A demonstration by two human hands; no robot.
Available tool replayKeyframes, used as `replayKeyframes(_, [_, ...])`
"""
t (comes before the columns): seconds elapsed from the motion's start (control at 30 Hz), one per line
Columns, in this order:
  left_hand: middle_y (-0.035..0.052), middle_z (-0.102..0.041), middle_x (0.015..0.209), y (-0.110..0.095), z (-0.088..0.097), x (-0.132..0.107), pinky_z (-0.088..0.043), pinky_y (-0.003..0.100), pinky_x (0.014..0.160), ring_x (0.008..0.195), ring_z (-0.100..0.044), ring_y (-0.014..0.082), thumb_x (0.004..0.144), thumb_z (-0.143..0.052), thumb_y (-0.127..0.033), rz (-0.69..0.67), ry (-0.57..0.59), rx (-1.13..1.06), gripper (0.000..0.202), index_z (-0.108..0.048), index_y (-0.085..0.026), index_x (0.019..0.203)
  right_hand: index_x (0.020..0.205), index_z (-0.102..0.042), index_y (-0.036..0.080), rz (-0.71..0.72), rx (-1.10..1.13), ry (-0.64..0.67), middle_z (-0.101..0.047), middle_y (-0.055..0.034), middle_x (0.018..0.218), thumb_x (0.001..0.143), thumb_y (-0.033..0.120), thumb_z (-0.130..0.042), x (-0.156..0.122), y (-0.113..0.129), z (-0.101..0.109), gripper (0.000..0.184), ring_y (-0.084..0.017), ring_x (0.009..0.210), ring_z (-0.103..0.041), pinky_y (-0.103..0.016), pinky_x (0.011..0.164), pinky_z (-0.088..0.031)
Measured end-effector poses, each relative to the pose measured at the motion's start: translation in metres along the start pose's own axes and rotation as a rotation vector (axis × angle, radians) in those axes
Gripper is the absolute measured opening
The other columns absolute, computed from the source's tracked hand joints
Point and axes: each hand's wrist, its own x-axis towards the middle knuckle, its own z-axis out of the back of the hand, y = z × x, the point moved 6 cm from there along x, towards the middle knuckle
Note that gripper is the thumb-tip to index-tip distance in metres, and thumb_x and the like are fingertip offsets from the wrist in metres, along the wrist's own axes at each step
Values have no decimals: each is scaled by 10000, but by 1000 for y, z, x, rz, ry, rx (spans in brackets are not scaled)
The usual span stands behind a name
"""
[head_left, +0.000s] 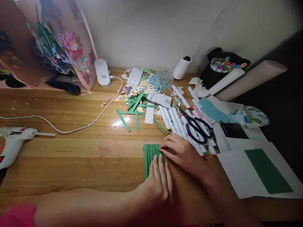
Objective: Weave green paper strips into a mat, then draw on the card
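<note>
Several green paper strips (146,162) lie side by side on the table, with a crosswise strip along their far end. My left hand (158,180) rests flat across them, fingers stretched out and pressing on the paper. At their far right corner, my right hand (181,153) has its thumb and fingertips pinched on a green strip, part of which the fingers hide. The near end of the strips is covered by my left hand. Loose green strips (136,102) lie farther back, beside a white card with a clover drawing (159,98).
Several white markers (175,121) lie right of centre, under black-handled scissors (197,129). A glue gun (17,143) is at the left edge. Paper scraps (142,85), a thread cone (181,67) and a white cable (99,116) lie behind. Green paper (268,171) and a tape roll (249,116) sit at right.
</note>
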Motion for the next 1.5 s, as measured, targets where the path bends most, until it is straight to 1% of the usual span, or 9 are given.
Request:
replayKeyframes(0.23, [208,-711,951,2,3,2,-573,376,715,864,-704,309,798,-431,-121,3,19,4,353,-653,39,1021,818,-601,156,6,-30,-13,-608,-47,848,856,116,-575,2,1,-3,61,-190,850,-556,-335,772,-480])
replayKeyframes(0.33, [217,-710,949,0,2,0,-566,378,728,859,-705,297,821,-408,-104,3,33,-12,345,-647,47,1019,910,-625,168,54,-7,-3,-623,-50,914,861,182,-608,6,10,-6,54,-189,891,-561,-331,797,-484])
replayKeyframes(0.43, [229,-704,960,-4,-2,-3,-561,390,758,872,-700,294,864,-406,-122,3,66,-44,332,-636,49,1033,903,-637,165,99,-33,-11,-626,-55,894,881,189,-583,12,22,-12,63,-188,875,-561,-326,783,-490])
replayKeyframes(0.67, [205,-677,1078,-12,-16,-12,-548,438,846,983,-667,318,894,-462,-132,20,209,-208,303,-622,-48,1137,803,-629,149,79,-104,-77,-621,-66,809,913,146,-504,14,33,-18,166,-194,799,-554,-329,714,-499])
replayKeyframes(0.73, [190,-678,1087,-12,-14,-12,-546,442,857,998,-661,322,898,-455,-135,38,193,-191,304,-629,-66,1138,803,-629,148,83,-102,-88,-621,-65,800,911,146,-508,14,34,-18,162,-194,793,-553,-333,715,-500])
replayKeyframes(0.87, [217,-679,1064,-13,-10,-9,-547,426,854,1000,-659,315,891,-466,-112,54,167,-93,292,-622,-1,1112,818,-633,147,73,-72,-91,-626,-64,808,905,142,-518,16,32,-18,145,-193,802,-557,-336,725,-498])
replayKeyframes(1.07, [221,-667,1095,-12,-8,-7,-536,431,875,1035,-643,313,896,-463,-138,41,172,5,326,-598,12,1152,845,-640,171,52,31,-103,-640,-45,828,875,148,-578,12,22,-10,72,-183,818,-577,-334,752,-491])
replayKeyframes(1.37, [213,-682,1064,-12,-11,-8,-540,418,864,1004,-660,301,862,-458,-104,27,188,-61,336,-612,3,1140,808,-658,175,27,57,-161,-641,-45,800,859,143,-600,15,22,-14,84,-180,780,-581,-317,717,-498])
replayKeyframes(1.5, [204,-689,1049,-14,-13,-12,-534,439,855,989,-665,315,870,-462,-114,-1,156,-104,326,-624,-33,1141,816,-656,173,9,48,-152,-642,-50,819,862,128,-593,15,22,-16,90,-187,806,-580,-318,737,-494])
